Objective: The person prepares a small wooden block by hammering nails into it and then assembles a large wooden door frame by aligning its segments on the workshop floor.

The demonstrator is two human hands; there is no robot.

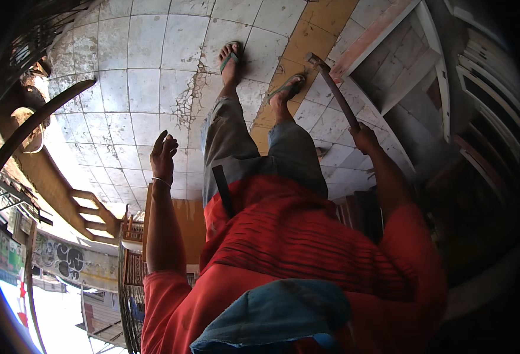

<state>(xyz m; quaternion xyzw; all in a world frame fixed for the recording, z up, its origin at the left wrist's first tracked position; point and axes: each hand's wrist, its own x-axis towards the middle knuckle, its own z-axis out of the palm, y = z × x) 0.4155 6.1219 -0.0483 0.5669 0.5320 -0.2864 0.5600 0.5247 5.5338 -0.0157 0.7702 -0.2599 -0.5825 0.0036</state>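
My right hand [365, 139] is closed around the lower end of a hammer [344, 101]. Its long handle slants up and to the left, and its metal head [317, 60] is over the tan strip of floor near my sandalled foot [288, 88]. On the other side, my left hand [164, 154] hangs in the air over the tiles with its fingers loosely bent and partly apart. Nothing shows in it, and a thin pale band circles that wrist.
Pale tiles [145, 41] cover the floor, cracked near my left foot [230, 58]. A white-edged wooden frame [438, 65] is at the right, with more frames [489, 97] stacked beyond it. A low yellow-brown wall [56, 177] borders the left, where a dark curved bar [41, 112] crosses.
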